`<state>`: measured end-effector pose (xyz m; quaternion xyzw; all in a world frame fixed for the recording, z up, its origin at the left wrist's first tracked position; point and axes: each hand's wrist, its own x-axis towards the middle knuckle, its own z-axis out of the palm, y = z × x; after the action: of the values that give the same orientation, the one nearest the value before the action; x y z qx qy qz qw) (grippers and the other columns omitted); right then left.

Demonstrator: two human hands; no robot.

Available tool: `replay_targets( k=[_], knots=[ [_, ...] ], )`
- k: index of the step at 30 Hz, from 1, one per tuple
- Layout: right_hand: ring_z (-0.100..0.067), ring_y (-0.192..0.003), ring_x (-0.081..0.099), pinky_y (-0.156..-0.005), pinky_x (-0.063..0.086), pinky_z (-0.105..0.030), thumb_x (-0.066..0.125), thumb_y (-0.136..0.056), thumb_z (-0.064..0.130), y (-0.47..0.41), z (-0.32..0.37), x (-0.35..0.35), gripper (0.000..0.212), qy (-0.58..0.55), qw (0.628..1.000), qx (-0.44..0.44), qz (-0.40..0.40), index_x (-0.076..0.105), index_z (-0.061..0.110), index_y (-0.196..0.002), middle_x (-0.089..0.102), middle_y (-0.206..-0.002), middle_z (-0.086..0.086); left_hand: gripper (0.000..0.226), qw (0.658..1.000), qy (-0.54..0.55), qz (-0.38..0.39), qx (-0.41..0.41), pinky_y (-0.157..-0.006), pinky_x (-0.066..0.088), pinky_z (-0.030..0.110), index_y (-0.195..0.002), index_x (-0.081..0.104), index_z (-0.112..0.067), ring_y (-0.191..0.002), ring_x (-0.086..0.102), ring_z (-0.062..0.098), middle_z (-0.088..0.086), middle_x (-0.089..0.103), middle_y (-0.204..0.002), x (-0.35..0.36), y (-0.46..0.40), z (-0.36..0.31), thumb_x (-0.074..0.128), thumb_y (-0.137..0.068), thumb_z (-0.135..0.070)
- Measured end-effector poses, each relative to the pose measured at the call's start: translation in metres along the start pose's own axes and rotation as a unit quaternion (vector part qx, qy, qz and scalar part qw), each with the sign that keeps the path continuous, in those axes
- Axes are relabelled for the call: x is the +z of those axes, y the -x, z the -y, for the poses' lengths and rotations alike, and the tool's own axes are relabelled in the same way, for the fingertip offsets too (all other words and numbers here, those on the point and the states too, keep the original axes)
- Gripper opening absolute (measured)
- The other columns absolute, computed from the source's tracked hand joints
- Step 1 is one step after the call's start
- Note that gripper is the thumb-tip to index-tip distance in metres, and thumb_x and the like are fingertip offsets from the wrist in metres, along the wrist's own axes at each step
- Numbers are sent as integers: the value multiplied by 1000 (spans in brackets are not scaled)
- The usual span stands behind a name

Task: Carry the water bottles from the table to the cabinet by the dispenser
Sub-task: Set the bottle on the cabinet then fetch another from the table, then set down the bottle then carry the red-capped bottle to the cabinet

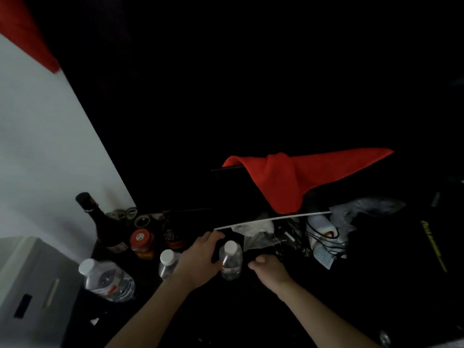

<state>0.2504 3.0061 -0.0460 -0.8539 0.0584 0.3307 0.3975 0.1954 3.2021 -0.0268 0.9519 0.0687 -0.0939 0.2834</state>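
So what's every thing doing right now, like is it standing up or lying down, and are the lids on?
Small bottle: upright, white cap on, left hand beside it.
Second small bottle: upright, capped.
Big water bottle: tilted, capped.
Dark glass bottle: upright.
Orange-lidded jar: upright, lid on.
Red cloth: draped over something dark.
Right hand: fingers curled; too dark to tell if it holds anything.
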Motion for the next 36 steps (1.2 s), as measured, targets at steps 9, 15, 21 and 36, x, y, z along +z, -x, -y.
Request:
replay_targets(
  k=[9,15,21,36],
  knots=[
    [-22,-128,49,-100,45,-40,51,-92,44,126,42,-19,49,293,921,-193,-166,45,22,-135,48,-137,0,53,963,-196,-185,20,-85,58,46,-114,71,-20,-109,68,28,2,69,-122,-44,90,-65,73,-66,-41],
    [-24,-133,50,-105,43,-47,72,-75,42,199,48,-52,74,391,825,-263,-311,51,18,-141,47,-150,-7,63,933,-220,-282,37,-92,56,54,-115,72,-17,-118,66,33,9,68,-130,-71,142,-116,89,-60,-42],
    [-27,-117,64,-89,55,-51,88,-53,45,260,10,-86,80,404,789,-294,-357,68,16,-125,64,-132,-10,80,924,-229,-301,45,-108,44,58,-132,66,-19,-138,52,36,12,55,-150,-63,197,-160,86,-62,-50],
    [-33,-138,44,-106,36,-62,62,-77,57,410,-133,-109,79,358,784,-219,-458,48,21,-146,44,-153,-8,101,916,-239,-304,105,-109,42,64,-147,54,-20,-144,43,41,15,42,-160,8,335,-249,78,-61,-67]
  ],
)
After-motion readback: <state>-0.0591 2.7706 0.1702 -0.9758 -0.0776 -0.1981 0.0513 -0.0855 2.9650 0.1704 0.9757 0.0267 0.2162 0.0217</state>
